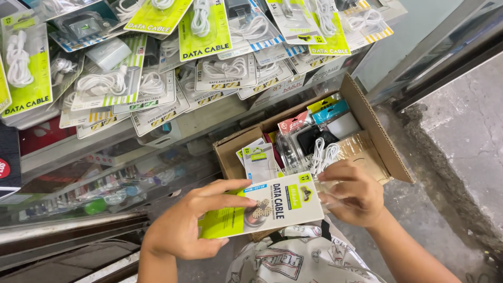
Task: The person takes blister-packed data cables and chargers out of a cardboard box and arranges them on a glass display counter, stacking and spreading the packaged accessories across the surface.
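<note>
cable pack [272,205] — a flat white and lime-green card with a coiled cable showing through a round window near its left end — sits near the middle of the view, held level above a patterned cloth bag [298,259] and just in front of an open cardboard box [385,144]. left hand [183,225] grips its left end: thumb curled under the near edge, fingers [230,202] laid flat across the top face, so the hand is closed on the card rather than spread. right hand [353,191] pinches the right end, fingers folded around what looks like a clear plastic blister; how much of that belongs to this pack and how much to another behind it, i cannot tell.

by the look of it the pack is light and fairly stiff along the card but easy to bend or crease, and the glossy print and clear plastic are likely slippery. the edges and the card margins seem the best places to hold — pressing on the window could dent it.

the box, to the right and farther off, is stuffed with more packs standing on end. far left, hanging cable packs [204,31] overlap in rows above a glass display case [99,183].
</note>
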